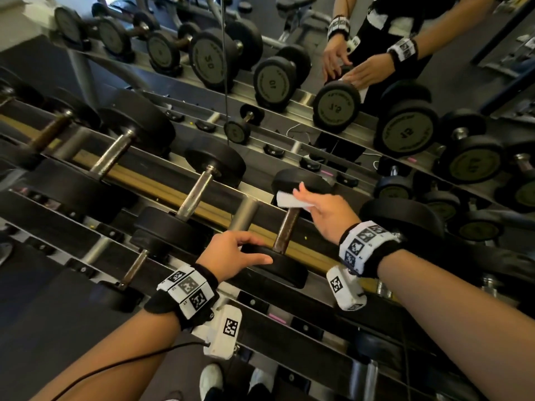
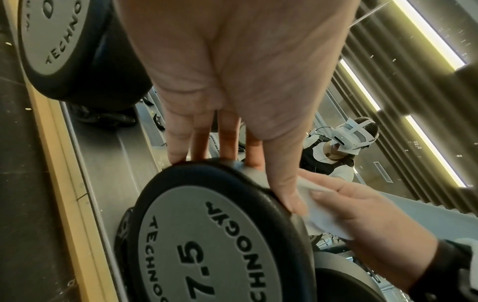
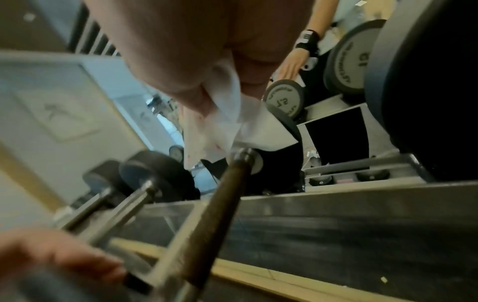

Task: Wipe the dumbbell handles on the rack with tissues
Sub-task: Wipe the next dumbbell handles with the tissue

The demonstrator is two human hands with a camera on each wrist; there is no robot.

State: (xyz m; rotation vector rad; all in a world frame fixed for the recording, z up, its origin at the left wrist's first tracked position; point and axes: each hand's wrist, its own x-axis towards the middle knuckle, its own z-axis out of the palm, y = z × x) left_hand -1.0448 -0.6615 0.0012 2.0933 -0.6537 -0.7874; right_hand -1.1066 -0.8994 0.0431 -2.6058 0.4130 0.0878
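Big metal dumbbell rack (image 1: 162, 166) running under both hands, mirror (image 1: 434, 82) right behind it. Rows of other dumbbells (image 1: 185, 204) off to the left of the left hand. 7.5 dumbbell (image 2: 207, 245) sitting between the two hands on the top rail. Left hand (image 1: 231, 256) draped over its near head, fingers and thumb curled round the rim. Brownish handle (image 1: 285, 230) running up toward the right hand (image 1: 327, 212). Folded white tissue (image 1: 289, 201) pinched in that right hand, at the far end of the handle by the far head.
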